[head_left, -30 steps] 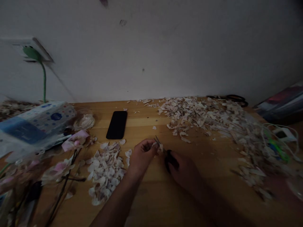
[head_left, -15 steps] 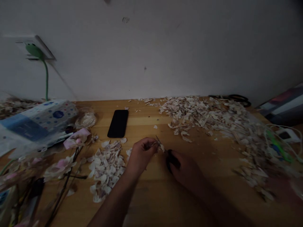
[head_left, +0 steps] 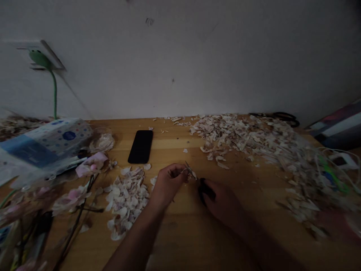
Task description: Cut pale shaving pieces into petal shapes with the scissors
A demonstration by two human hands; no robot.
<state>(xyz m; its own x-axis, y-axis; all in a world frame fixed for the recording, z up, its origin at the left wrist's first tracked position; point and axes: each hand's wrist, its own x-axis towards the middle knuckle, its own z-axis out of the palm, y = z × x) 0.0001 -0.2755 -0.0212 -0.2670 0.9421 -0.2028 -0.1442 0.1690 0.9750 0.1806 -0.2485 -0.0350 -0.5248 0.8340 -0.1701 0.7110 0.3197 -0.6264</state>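
Observation:
Between the thumb and fingers of my left hand (head_left: pixel 170 182) a small pale petal (head_left: pixel 193 174) is pinched. My right hand (head_left: pixel 221 201) is closed round the black handles of a pair of scissors (head_left: pixel 202 190). Their thin blades point up and left, right at the petal and close to my left fingertips. To the left of my left wrist lies a pile of pale, rounded petals (head_left: pixel 128 199). Beyond my right hand spreads a wide heap of pale curled scraps (head_left: pixel 234 131).
A black phone (head_left: pixel 140 146) lies flat behind the petal pile. Artificial blossom branches (head_left: pixel 81 207), a tissue pack (head_left: pixel 53 141) and a clear plastic wrapper (head_left: pixel 102 142) crowd the left. A second dark-handled tool (head_left: pixel 284 118) rests by the wall. White cables (head_left: pixel 342 160) lie at the right.
The scissor blades have shifted slightly against the petal, near my left fingertips. Both hands stay in almost the same place, still holding the petal and the scissors.

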